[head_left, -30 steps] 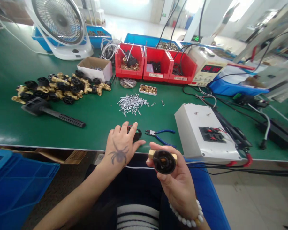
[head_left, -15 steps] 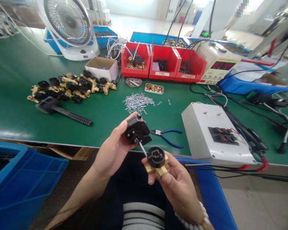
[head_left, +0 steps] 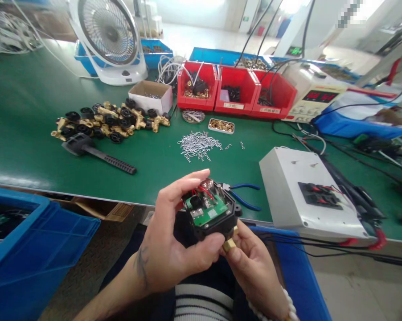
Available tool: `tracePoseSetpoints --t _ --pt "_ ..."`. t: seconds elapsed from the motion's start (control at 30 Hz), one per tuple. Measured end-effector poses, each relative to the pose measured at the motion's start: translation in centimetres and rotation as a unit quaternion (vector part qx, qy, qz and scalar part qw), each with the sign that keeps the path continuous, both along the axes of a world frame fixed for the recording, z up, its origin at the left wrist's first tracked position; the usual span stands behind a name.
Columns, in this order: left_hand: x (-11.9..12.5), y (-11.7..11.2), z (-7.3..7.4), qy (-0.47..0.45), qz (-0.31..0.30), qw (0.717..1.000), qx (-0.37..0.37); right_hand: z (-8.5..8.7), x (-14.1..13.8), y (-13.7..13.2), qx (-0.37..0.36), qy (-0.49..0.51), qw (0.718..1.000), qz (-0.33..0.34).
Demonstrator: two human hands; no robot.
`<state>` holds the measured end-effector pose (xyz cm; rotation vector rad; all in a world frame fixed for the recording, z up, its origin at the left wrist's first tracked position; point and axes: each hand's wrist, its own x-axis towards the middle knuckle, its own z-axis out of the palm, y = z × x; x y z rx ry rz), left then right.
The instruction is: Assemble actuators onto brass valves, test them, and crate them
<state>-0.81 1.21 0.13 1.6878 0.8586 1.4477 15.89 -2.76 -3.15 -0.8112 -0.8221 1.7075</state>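
Note:
My left hand (head_left: 174,240) grips a black housing (head_left: 210,213) with a green circuit board and red wires showing on its open top. The housing sits on a brass fitting (head_left: 230,243), which my right hand (head_left: 254,263) holds from underneath; only a brass end shows below the housing. Both hands are over my lap, just in front of the green table's edge (head_left: 87,189). Blue-handled pliers (head_left: 243,196) lie on the table right behind the housing.
A pile of brass and black fittings (head_left: 110,120), a black tool (head_left: 97,154), loose metal clips (head_left: 197,146), red bins (head_left: 236,91), a white fan (head_left: 109,40) and a white test box (head_left: 308,191) with cables are on the table. A blue crate (head_left: 27,249) stands at my left.
My left hand picked the black housing up from the table, turned it board side up and set it on the brass fitting held in my right hand. The view shifted left.

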Motion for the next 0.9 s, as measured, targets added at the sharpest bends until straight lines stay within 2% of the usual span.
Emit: tracePoseSetpoints --t 0.13,0.4,0.73,0.8,0.9 --pt "-0.05 0.12 0.2 0.02 -0.006 0.999 0.05 -0.03 0.23 -0.28 0.0 0.001 1.0 0.009" --pt "-0.14 0.2 0.71 0.09 0.018 0.989 0.117 -0.22 0.35 -0.27 0.007 0.015 1.0 0.015" --pt "0.16 -0.22 0.25 0.081 0.057 0.99 0.096 -0.11 0.15 -0.31 0.006 0.014 1.0 0.017" --pt "0.15 -0.34 0.3 0.061 0.065 0.994 0.061 -0.06 0.1 -0.33 0.003 0.01 1.0 0.018" --pt "0.0 -0.16 0.47 -0.039 0.06 0.991 -0.112 0.17 -0.01 -0.29 -0.009 -0.015 1.0 0.02"
